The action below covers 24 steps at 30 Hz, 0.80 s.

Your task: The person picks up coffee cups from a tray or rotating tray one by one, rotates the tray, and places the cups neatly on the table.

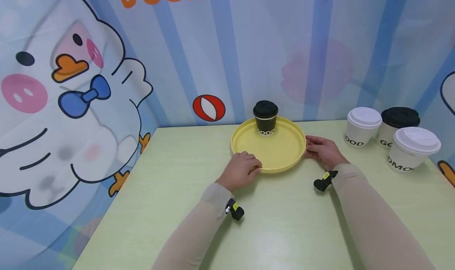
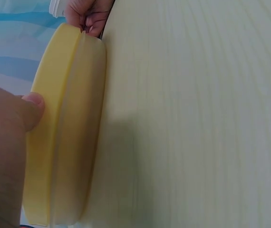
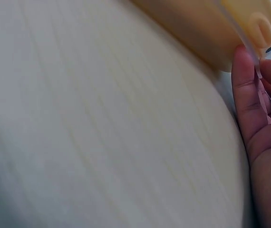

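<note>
A round yellow tray [image 1: 282, 153] with a raised rim sits near the back of the table. On its far part stands a small black paper cup [image 1: 266, 123] with a black lid and white lettering. My left hand [image 1: 240, 169] grips the tray's front left rim, the thumb [image 2: 33, 102] against the outer wall and the other fingers hidden behind it in the left wrist view. At the tray's right side, my right hand [image 1: 324, 153] pinches a thin pale edge between thumb and fingers. A rounded orange-yellow bump [image 3: 261, 29] with a dark dot beside it shows just above those fingers.
At the table's right back stand two white cups with white lids [image 1: 361, 127] [image 1: 412, 149] and a white cup with a black lid [image 1: 399, 118]. A printed cloth backdrop [image 1: 249, 52] hangs along the pale wooden table's [image 1: 277, 222] back edge.
</note>
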Available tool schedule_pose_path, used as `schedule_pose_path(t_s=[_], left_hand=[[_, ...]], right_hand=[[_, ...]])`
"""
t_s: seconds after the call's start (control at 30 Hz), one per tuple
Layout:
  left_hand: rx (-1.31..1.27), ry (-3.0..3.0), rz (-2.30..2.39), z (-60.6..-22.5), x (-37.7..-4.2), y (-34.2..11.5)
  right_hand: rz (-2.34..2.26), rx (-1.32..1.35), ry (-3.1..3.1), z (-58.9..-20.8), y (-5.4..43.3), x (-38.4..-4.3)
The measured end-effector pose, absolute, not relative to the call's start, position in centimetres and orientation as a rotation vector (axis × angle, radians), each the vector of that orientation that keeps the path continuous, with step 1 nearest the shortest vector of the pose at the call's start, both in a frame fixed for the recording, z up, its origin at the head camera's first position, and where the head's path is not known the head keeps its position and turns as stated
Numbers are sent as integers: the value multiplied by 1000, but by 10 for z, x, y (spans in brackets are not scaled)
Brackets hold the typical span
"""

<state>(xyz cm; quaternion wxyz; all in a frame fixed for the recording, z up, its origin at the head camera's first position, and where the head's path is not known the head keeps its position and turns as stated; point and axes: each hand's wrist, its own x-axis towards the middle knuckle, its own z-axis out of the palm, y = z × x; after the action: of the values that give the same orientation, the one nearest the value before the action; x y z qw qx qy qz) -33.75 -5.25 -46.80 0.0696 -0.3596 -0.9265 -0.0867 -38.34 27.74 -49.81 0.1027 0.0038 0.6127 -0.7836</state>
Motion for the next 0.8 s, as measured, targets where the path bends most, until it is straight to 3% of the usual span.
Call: schedule_pose_path(t_s=[0.8], left_hand=[[-1144, -2782, -250, -463, -351, -76]], right_hand=[[-2324, -1, 1796, -500, 278, -384]])
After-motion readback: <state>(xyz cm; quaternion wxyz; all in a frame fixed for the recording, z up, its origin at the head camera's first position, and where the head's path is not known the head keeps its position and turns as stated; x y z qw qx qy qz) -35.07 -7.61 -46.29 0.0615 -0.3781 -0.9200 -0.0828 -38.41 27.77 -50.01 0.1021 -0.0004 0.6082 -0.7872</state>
